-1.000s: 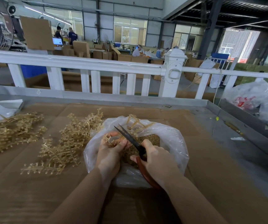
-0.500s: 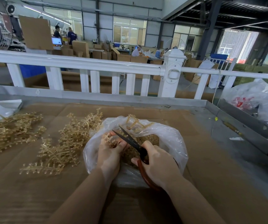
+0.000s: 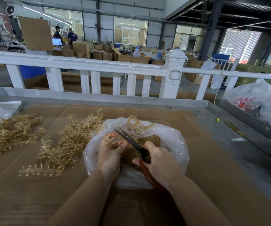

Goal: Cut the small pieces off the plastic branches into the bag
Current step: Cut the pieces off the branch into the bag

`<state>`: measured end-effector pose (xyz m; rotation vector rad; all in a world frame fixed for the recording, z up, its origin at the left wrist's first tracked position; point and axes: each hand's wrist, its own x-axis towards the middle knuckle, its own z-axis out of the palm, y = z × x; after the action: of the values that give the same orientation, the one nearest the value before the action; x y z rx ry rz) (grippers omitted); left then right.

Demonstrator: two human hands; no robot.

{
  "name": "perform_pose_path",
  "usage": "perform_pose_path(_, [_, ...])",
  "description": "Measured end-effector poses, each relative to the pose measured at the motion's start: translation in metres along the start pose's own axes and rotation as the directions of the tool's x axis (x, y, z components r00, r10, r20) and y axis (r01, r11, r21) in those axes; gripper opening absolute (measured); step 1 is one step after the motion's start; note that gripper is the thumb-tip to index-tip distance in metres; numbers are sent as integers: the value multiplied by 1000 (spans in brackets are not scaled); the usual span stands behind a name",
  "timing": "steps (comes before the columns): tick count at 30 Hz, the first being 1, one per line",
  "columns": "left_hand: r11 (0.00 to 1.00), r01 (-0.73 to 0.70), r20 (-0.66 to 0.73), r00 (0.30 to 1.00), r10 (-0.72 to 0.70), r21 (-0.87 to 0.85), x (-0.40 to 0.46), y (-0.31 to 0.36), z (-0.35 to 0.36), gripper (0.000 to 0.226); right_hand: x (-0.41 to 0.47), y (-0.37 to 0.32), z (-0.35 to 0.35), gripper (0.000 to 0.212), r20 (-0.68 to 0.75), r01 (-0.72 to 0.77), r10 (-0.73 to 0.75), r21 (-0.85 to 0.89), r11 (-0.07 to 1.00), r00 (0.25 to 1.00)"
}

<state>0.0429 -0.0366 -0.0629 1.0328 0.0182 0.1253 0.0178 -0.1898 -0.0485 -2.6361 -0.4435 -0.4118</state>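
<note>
A clear plastic bag [image 3: 174, 141] lies open on the cardboard-covered table, partly filled with small tan cut pieces [image 3: 149, 141]. My left hand [image 3: 110, 154] grips a tan plastic branch [image 3: 109, 140] over the bag's mouth. My right hand [image 3: 159, 162] grips red-handled scissors [image 3: 131, 141], their dark blades pointing up-left beside the branch and my left fingers. A few branch stems [image 3: 136, 123] stick up at the bag's far rim.
Heaps of tan plastic branches [image 3: 66, 144] lie left of the bag, with another pile [image 3: 9, 132] at the far left. A white railing [image 3: 85, 64] borders the table's far side. Plastic bags [image 3: 252, 98] sit at the right beyond the metal table edge.
The scissor blades have closed a little and shifted slightly toward my left fingers. Both hands stay over the bag's mouth.
</note>
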Motion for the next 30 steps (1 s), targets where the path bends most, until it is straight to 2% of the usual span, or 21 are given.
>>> perform_pose_path(6, [1000, -4, -12, 1000, 4, 5, 2, -3, 0, 34, -1, 1, 1, 37, -2, -42, 42, 55, 998, 999])
perform_pose_path(11, [998, -13, 50, 999, 10, 68, -1, 1, -1, 48, -3, 0, 3, 32, -68, -101, 107, 81, 992, 992])
perform_pose_path(16, [995, 59, 37, 998, -56, -77, 0, 4, 2, 28, -3, -1, 7, 37, -55, -129, 129, -3, 992, 990])
perform_pose_path(20, [997, 65, -52, 996, -68, -53, 2, 0, 4, 20, -4, 1, 10, 41, -71, -137, 134, -41, 990, 988])
perform_pose_path(23, [999, 33, -71, 997, -34, -20, 2, -1, 4, 24, -4, 1, 13, 41, -97, -134, 128, -58, 989, 987])
perform_pose_path(26, [999, 13, -105, 994, -16, -32, 3, -1, 4, 41, -5, 2, 16, 40, -125, -136, 128, -56, 989, 984])
perform_pose_path(30, [996, 61, -81, 995, -66, -69, 2, 2, 5, 33, -6, 2, 17, 40, -151, -122, 113, -48, 991, 982])
